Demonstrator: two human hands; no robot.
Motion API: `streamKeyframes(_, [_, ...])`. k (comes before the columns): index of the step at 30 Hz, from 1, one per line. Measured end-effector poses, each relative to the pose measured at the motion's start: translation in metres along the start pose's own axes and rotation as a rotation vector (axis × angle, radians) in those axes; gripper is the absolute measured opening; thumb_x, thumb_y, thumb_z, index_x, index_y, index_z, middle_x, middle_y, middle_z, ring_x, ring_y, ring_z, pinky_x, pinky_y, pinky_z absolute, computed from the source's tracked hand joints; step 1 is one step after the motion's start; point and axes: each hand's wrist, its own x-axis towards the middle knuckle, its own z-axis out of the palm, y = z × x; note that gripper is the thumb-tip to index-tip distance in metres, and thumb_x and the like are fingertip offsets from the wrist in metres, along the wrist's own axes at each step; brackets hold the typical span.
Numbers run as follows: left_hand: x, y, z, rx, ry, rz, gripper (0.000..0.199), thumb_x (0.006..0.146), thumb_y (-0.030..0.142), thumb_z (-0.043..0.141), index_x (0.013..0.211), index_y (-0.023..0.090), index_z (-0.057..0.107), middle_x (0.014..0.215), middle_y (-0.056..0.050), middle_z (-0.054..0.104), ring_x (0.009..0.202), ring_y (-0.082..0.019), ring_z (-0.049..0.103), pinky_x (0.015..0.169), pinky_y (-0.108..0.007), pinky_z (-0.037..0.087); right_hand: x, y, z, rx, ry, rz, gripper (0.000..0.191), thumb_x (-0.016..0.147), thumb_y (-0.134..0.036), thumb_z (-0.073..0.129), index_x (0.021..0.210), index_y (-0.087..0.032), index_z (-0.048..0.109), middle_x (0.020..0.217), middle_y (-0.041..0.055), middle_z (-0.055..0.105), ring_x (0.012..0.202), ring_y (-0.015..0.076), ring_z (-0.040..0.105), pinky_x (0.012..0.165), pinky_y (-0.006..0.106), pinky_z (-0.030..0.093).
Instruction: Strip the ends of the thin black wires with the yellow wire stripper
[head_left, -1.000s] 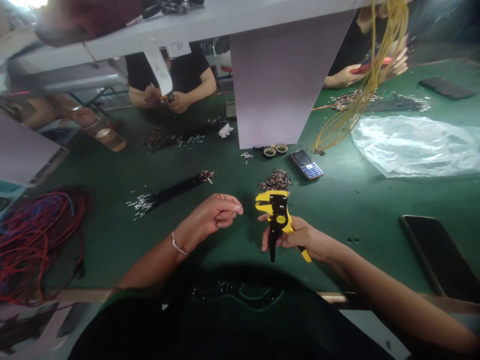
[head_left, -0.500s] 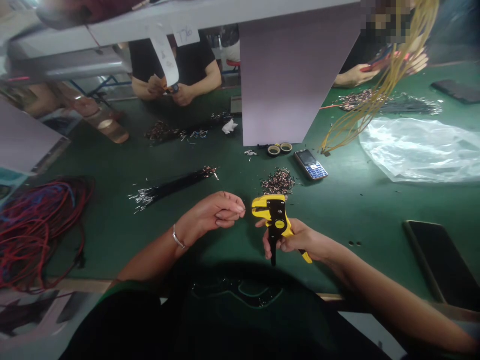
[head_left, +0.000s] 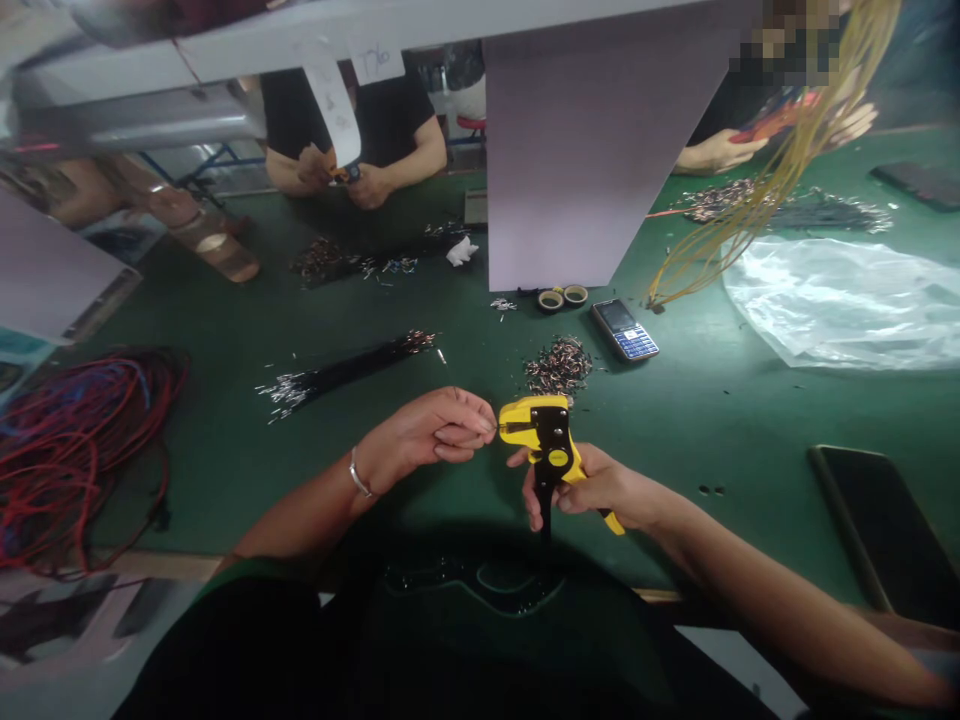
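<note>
Little gap remains now: the left hand point(head_left: 435, 425), pinching what seems a thin wire point(head_left: 442, 357), has come to the nose of the yellow wire stripper point(head_left: 556, 430), which the right hand point(head_left: 600, 480) grips near a clippings heap point(head_left: 559, 364); wire and stripper seem to meet.

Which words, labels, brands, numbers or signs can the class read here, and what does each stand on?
"T76" or "776", handwritten, first character unclear: paper label on the shelf.
Strip hanging beside it: faint marks, too blurred to read.
Keypad phone: markings too small to read.
Round badge on the tool: too small to read.
</note>
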Motion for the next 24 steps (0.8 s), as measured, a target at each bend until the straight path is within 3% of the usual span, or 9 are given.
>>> streamKeyframes(6, [0.0002, -0.0022, 0.0011, -0.031, -0.01, -0.012, 0.006, 0.067, 0.013, 0.062, 0.062, 0.014, 0.065, 0.035, 0.009, 0.024, 0.035, -0.003, 0.011, 0.034, -0.018, 0.012, -0.001, -0.0003, 0.0033, -0.04, 0.001, -0.054, 0.046, 0.074, -0.023, 0.067, 0.117, -0.013, 0.055, 0.083, 0.0049, 0.067, 0.073, 0.0186, 0.063, 0.074, 0.036, 0.044])
streamKeyframes(24, [-0.0009, -0.0014, 0.004, -0.03, 0.004, -0.026, 0.004, 0.066, 0.013, 0.065, 0.063, 0.015, 0.066, 0.035, 0.009, 0.026, 0.035, -0.003, 0.011, 0.033, -0.018, 0.012, -0.0026, 0.0036, 0.006, -0.184, 0.055, -0.042, 0.028, 0.08, -0.035, 0.07, 0.094, -0.014, 0.059, 0.072, 0.003, 0.064, 0.067, 0.0156, 0.06, 0.067, 0.031, 0.048])
